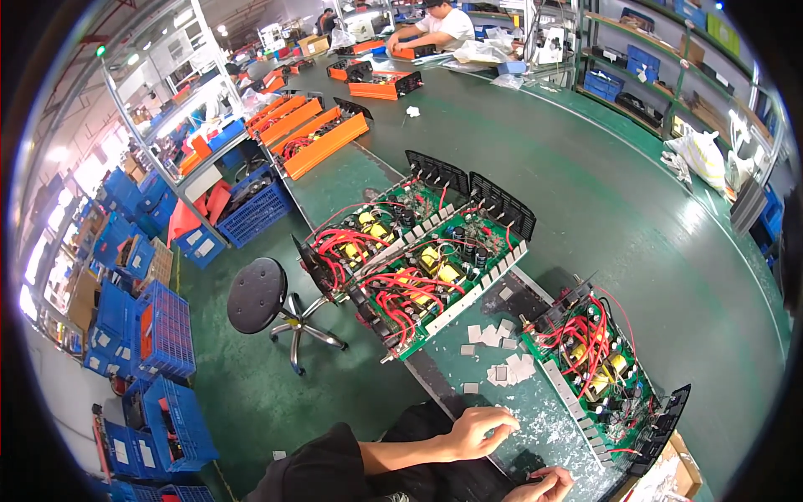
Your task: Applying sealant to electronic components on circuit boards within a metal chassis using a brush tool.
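Note:
My left hand [483, 433] hovers over the near end of the green bench, fingers curled with thumb and fingertips close together. Whatever they hold, if anything, is too small to make out. Lower and to its right, my right hand [545, 485] is partly cut off by the lower edge, its fingers pinched together; what is in them is hidden. Just beyond the hands lie several small grey-white square pads [512, 368], loose and overlapping. On the right stands a green circuit board assembly [598, 368] with red wires, yellow coils and black end panels.
Two similar circuit board assemblies [418, 268] sit side by side farther off. Orange-cased units [326, 146] line the far bench, where a person [443, 29] works. A round black stool [258, 294] stands left, near blue crates [167, 330]. A cardboard box [676, 473] is at lower right.

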### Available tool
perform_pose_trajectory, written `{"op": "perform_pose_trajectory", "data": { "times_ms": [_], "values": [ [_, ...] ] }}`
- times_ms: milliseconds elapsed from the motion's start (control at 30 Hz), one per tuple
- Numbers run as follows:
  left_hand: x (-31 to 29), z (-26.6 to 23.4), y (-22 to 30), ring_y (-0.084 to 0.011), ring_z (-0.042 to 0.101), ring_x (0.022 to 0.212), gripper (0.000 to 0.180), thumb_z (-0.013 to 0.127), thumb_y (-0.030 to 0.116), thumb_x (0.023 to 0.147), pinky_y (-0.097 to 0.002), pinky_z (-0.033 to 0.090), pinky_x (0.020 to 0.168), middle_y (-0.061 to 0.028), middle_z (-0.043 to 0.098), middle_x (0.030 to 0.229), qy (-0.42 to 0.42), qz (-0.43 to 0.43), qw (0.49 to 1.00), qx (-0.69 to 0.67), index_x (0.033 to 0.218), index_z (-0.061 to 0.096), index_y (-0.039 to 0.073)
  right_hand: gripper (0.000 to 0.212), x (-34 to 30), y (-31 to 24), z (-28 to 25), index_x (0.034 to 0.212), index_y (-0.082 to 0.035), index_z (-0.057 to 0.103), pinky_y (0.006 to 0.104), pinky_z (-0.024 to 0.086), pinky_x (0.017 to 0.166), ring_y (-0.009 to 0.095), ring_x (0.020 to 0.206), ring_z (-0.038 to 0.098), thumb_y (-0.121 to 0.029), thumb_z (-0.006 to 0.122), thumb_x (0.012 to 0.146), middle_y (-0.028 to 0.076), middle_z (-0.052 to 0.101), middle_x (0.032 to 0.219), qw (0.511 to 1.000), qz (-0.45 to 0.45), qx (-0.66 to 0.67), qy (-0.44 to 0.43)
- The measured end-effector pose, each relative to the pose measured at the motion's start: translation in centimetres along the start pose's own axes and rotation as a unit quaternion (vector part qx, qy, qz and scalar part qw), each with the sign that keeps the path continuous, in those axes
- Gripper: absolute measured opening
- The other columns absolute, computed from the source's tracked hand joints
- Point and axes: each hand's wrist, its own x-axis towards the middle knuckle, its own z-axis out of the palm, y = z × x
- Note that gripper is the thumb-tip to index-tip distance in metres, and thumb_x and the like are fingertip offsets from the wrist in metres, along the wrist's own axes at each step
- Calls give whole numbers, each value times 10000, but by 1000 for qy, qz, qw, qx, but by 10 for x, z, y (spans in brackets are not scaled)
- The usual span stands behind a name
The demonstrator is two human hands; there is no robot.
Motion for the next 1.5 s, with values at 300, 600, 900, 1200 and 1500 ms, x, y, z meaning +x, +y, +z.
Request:
{"op": "perform_pose_trajectory", "data": {
  "times_ms": [300,600,900,1200,1500],
  "values": [
    [1,0,1,-258,647,683,101,581,-68,795,-327,505,602,-116,652,788,-1,-5,1000,-2,855,619,3,226,1,-1,0,806,1,559,283,399,460,160,479,469,-195,580,916,98,526,625,1000,2,2,-3],
    [-2,0,1,-259,654,702,111,589,-65,791,-328,514,623,-115,657,799,-1,-6,1000,5,861,625,14,212,0,-5,3,795,2,563,279,397,458,160,478,466,-171,560,917,94,524,618,1000,9,-7,9],
    [-2,0,-2,-246,659,701,114,582,-76,786,-319,515,619,-115,660,792,-10,1,1000,4,852,624,7,226,-1,0,-1,817,5,558,279,394,456,158,475,463,-193,561,923,96,528,617,1000,0,-16,-8],
    [-2,-2,-5,-241,660,700,120,573,-63,791,-321,515,624,-107,668,800,-10,14,1000,25,857,645,6,214,-2,4,0,837,-2,560,269,407,482,157,489,476,-197,569,924,95,537,628,1000,9,3,-5],
    [0,0,-2,-242,654,681,133,575,-70,780,-322,514,613,-111,664,789,-5,20,1000,19,864,645,4,86,-9,14,-7,875,-8,510,209,339,456,90,497,416,-37,435,905,49,473,665,998,57,-33,-2]
  ]
}}
